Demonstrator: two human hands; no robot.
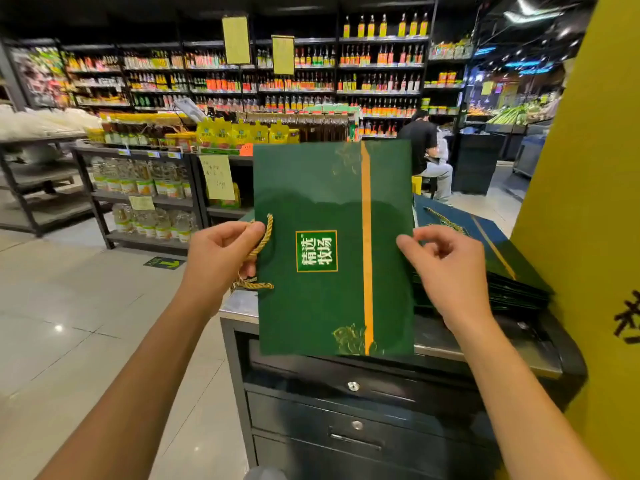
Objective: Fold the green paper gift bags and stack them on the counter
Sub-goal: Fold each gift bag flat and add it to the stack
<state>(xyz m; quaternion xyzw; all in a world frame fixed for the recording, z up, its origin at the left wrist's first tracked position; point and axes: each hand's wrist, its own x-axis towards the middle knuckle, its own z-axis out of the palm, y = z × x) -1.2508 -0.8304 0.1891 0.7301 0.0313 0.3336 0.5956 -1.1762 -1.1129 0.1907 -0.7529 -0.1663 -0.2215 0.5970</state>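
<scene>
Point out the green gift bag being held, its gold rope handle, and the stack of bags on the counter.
green gift bag [311, 188]: head view, plain front panel above the label.
gold rope handle [266, 233]: head view, upper loop at the bag's left edge.
stack of bags [509, 251]: head view, top bag's face.

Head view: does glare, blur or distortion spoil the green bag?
Head view: pale sheen across the upper half of the green bag, label legible; head view: background shelves soft and bowed by the wide lens; head view: small glare spots on the floor.
</scene>
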